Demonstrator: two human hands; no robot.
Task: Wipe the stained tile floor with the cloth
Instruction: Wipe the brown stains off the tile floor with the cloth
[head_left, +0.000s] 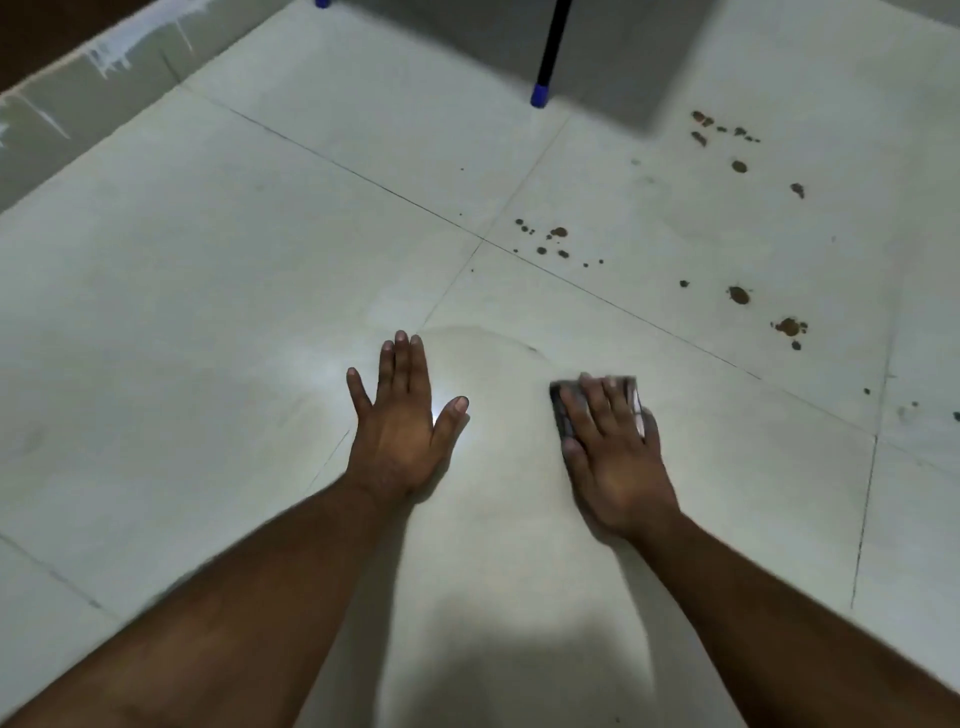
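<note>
From the head view, both arms reached out low over the tile floor (234, 270), and the right hand (615, 457) lay flat on the cloth (561, 410), fingers straight and spread, pressing it down rather than gripping it; the cloth showed only as a dark folded pad peeking out past the fingertips and the thumb side. The left hand (402, 421) was flat on the bare tile beside it, fingers straight, holding nothing, and looked to be propping the body. That put the job in the wiping step, by my reading, with the patch under the hands looking clean and a faint curved smear line just ahead of them. And the work was plainly not done: the brown stains (556, 241) sat beyond the grout line (597, 288), ahead and to the right, with more stains (737, 295) farther right and another scatter (727, 132) up near the far shadow. The next move, I judged, called for pushing the cloth forward and rightward across that grout line with steady flat pressure, and shifting the left hand to follow. Room was generous: open tile lay between cloth and stains. The edges to mind were the black leg with a blue foot (540, 96) standing ahead, near the far stains, and the paint-dripped wall base (78, 83) well off to the left.
</note>
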